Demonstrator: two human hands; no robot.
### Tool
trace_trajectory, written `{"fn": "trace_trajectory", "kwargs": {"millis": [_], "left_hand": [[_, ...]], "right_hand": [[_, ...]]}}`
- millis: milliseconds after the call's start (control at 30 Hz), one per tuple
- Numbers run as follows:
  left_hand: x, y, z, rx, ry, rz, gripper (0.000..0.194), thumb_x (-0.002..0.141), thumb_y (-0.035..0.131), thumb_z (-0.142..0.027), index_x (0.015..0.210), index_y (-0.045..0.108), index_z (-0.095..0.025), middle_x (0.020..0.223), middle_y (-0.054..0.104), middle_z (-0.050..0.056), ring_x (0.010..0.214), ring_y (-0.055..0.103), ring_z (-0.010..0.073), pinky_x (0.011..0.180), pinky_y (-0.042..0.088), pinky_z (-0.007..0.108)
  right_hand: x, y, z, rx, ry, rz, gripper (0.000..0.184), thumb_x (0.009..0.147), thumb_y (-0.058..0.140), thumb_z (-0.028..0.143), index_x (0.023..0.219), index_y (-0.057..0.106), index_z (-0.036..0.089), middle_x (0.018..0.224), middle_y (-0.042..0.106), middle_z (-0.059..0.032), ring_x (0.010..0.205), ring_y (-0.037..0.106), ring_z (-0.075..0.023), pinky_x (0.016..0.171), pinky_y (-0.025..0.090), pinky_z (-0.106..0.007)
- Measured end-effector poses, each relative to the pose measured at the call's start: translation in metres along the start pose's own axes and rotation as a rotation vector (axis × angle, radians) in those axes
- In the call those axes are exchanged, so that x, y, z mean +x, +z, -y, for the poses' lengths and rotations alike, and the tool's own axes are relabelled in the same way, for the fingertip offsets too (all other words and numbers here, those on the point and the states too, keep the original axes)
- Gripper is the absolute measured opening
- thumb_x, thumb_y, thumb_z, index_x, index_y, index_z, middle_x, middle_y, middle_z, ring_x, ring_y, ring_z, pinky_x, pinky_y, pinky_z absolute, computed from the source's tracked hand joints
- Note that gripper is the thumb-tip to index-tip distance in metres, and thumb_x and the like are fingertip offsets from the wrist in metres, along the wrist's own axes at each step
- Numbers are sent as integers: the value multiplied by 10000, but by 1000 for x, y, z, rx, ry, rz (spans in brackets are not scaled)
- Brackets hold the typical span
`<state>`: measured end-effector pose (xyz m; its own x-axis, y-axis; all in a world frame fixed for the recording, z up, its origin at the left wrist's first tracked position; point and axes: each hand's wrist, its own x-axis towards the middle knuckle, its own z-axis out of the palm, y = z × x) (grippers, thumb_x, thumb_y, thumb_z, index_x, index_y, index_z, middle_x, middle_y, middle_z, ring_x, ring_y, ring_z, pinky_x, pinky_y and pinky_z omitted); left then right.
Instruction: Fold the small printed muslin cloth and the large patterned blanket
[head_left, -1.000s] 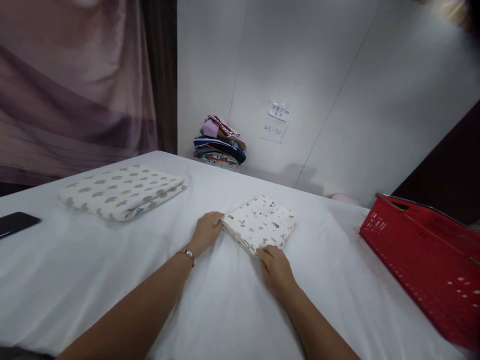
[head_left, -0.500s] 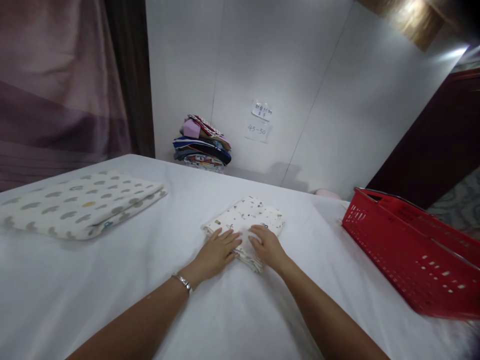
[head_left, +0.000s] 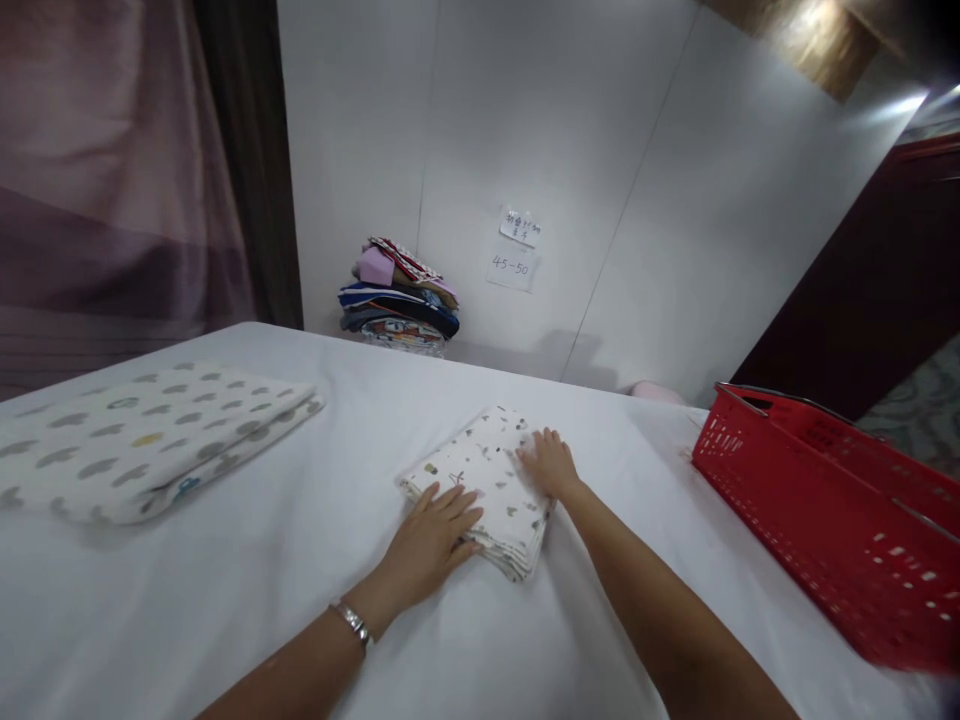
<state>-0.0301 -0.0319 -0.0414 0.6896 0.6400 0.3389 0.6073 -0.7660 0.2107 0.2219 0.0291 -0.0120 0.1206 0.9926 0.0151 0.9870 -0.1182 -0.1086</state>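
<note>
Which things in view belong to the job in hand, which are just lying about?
In hand:
folded white cloth with small scattered prints
left hand and right hand, on it
white-covered table beneath

Apparently lying about:
folded white cloth with grey cloud-like shapes
red perforated plastic basket
stacked multicoloured fabrics

Both hands [head_left: 431,540] [head_left: 549,463] flat on a folded patterned cloth [head_left: 491,470], red basket [head_left: 817,520] to the right.
</note>
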Motion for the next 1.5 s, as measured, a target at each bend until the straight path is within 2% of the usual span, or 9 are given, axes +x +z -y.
{"fn": "trace_trajectory", "kwargs": {"millis": [233, 367, 567, 700, 800, 933, 1067, 1200, 1500], "left_hand": [[-2, -1, -1, -38, -6, 12, 430, 893, 420, -474, 1285, 452, -302, 1393, 429, 16, 1310, 333, 243, 1094, 188, 502], [-2, 0, -3, -94, -25, 6, 418, 868, 486, -444, 1265, 469, -315, 1377, 450, 17, 1309, 336, 244, 1099, 176, 512], [-2, 0, -3, -129, -41, -7, 425, 849, 527, -426, 1258, 472, -325, 1375, 452, 12, 1310, 336, 241, 1103, 170, 518], [-3, 1, -2, -132, -52, 24, 475, 833, 549, -432, 1286, 445, -329, 1391, 431, 15, 1316, 323, 255, 1099, 170, 538], [-3, 1, -2, -143, -66, 58, 488, 831, 554, -428, 1293, 436, -327, 1406, 409, 17, 1321, 309, 269, 1096, 162, 560], [-2, 1, -3, -160, -81, 67, 490, 832, 556, -410, 1297, 430, -323, 1414, 397, 21, 1323, 304, 278, 1092, 160, 579], [-3, 2, -4, -171, -72, 55, 503, 819, 576, -406, 1294, 433, -327, 1411, 401, 26, 1323, 302, 284, 1096, 154, 580], [-5, 5, -2, -185, -76, 48, 525, 805, 595, -396, 1298, 425, -336, 1414, 396, 21, 1327, 296, 284, 1095, 151, 584], [-5, 7, -1, -219, -60, 13, 513, 819, 572, -413, 1303, 426, -330, 1402, 414, 31, 1325, 301, 267, 1109, 120, 558]], "right_hand": [[17, 22, -23, -68, 59, 10, 711, 899, 234, 557, 1412, 259, 65, 1489, 200, -145, 1363, 136, -269, 1076, 71, -383], [19, 16, -19, -67, 56, 43, 721, 888, 268, 560, 1396, 289, 48, 1471, 230, -178, 1355, 159, -292, 1065, 105, -417], [46, 2, 43, 12, -149, -6, 698, 897, 249, 558, 1428, 230, 104, 1514, 105, -115, 1387, 38, -240, 1089, 31, -413], [63, 16, 95, 83, -221, 77, 747, 888, 209, 596, 1429, 217, 82, 1509, 118, -131, 1385, 37, -260, 1085, 42, -454], [65, 30, 110, 82, -200, 85, 740, 897, 191, 577, 1429, 214, 64, 1508, 119, -135, 1382, 34, -275, 1084, 35, -465], [64, 36, 111, 79, -201, 76, 730, 898, 204, 572, 1432, 211, 73, 1508, 119, -131, 1383, 37, -272, 1087, 32, -458], [76, 24, 107, 81, -203, 149, 739, 885, 204, 603, 1425, 242, 101, 1503, 154, -132, 1378, 80, -281, 1079, 82, -472], [97, 15, 86, 46, -180, 90, 742, 882, 199, 607, 1435, 211, 112, 1510, 129, -113, 1384, 53, -248, 1089, 61, -452], [104, 33, 63, 49, -120, 65, 734, 889, 201, 583, 1450, 153, 111, 1516, 87, -90, 1389, 41, -229, 1100, 54, -441]]}}
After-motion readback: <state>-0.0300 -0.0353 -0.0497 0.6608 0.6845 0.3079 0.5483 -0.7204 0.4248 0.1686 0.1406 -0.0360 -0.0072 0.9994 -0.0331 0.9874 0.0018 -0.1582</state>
